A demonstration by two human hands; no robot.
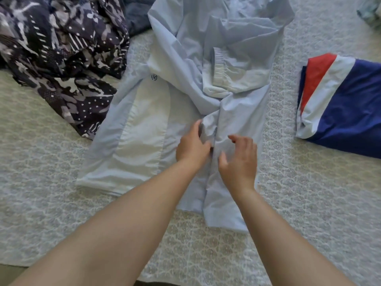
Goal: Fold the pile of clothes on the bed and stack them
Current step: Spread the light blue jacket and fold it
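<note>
A light blue jacket (144, 124) lies spread on the bed, its front opening toward me and one elastic-cuffed sleeve (218, 67) folded across the chest. My left hand (192, 145) pinches a bunched fold of the jacket's front edge near the middle. Just right of it, my right hand (240, 159) hovers over the other front panel with fingers loosely curled, holding nothing. A folded navy, white and red garment (346, 112) lies at the right.
A dark patterned black-and-white garment (61, 54) is heaped at the upper left, with a dark blue piece (138, 19) behind it. A pale patterned item (371, 11) peeks in at the top right. The bed cover (309, 203) is light with a lace-like pattern.
</note>
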